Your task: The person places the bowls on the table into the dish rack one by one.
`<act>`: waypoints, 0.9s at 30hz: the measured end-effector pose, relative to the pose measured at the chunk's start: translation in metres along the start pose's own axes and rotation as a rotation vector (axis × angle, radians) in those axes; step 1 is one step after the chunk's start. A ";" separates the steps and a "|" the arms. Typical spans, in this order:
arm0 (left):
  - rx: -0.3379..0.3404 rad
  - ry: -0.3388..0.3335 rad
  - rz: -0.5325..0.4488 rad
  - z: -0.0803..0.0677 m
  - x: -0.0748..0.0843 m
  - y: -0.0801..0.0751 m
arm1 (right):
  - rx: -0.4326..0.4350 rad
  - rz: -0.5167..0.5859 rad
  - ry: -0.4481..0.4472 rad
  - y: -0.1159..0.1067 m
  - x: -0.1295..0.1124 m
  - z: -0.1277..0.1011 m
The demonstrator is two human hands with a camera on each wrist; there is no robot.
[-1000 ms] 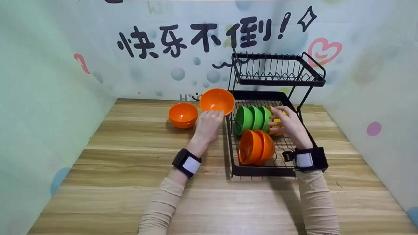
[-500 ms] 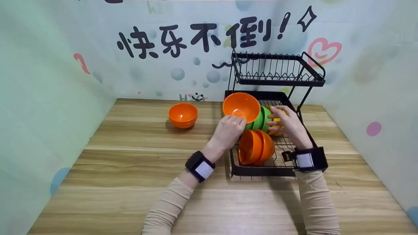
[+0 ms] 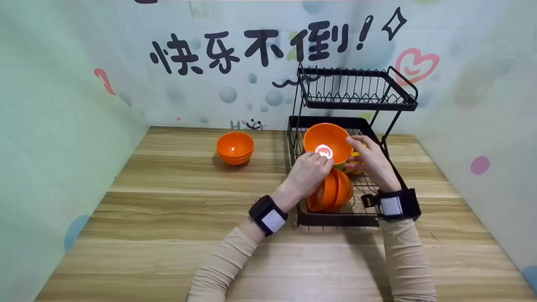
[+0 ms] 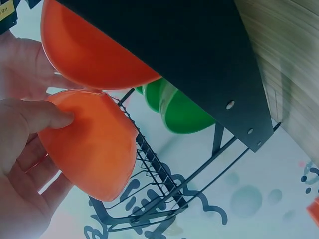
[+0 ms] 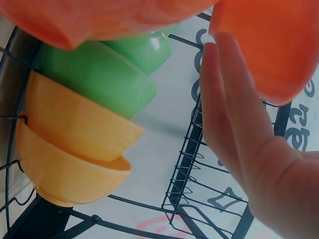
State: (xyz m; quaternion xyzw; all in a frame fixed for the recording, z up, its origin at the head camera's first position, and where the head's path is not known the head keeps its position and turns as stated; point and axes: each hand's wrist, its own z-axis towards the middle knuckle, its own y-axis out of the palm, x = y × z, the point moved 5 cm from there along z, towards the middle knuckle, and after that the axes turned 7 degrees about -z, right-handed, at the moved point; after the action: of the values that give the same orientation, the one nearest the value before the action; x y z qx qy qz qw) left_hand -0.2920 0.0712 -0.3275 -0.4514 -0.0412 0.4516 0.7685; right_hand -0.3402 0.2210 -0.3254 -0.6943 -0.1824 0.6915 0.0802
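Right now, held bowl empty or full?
Empty: the head view looks into the orange bowl in the left hand, and nothing but glare shows inside.

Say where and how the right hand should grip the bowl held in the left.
Probably pinch the orange bowl by its right-hand rim, coming from the right. Its mouth tilts toward the head camera, leaving that edge exposed. The left hand covers part of the near edge; the right hand is beside the right one.

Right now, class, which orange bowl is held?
The bowl gripped by the left hand; the orange bowls tipped in the rack and the stack on the table are unheld.
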 end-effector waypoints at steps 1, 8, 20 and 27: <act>0.005 0.004 -0.001 0.001 0.001 0.000 | 0.000 -0.010 0.000 0.000 0.000 0.000; 0.006 0.031 0.010 0.003 0.007 0.000 | 0.015 -0.063 -0.003 0.000 0.001 0.001; 0.054 0.064 -0.018 0.006 0.015 -0.004 | 0.010 0.023 -0.023 0.001 0.003 0.004; 0.072 0.068 -0.048 0.006 0.016 -0.004 | 0.001 0.074 -0.028 0.001 0.003 0.004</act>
State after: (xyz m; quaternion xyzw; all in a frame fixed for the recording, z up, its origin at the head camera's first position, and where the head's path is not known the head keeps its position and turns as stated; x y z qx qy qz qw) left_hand -0.2826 0.0859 -0.3264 -0.4374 -0.0096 0.4185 0.7959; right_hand -0.3442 0.2206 -0.3289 -0.6908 -0.1570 0.7039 0.0524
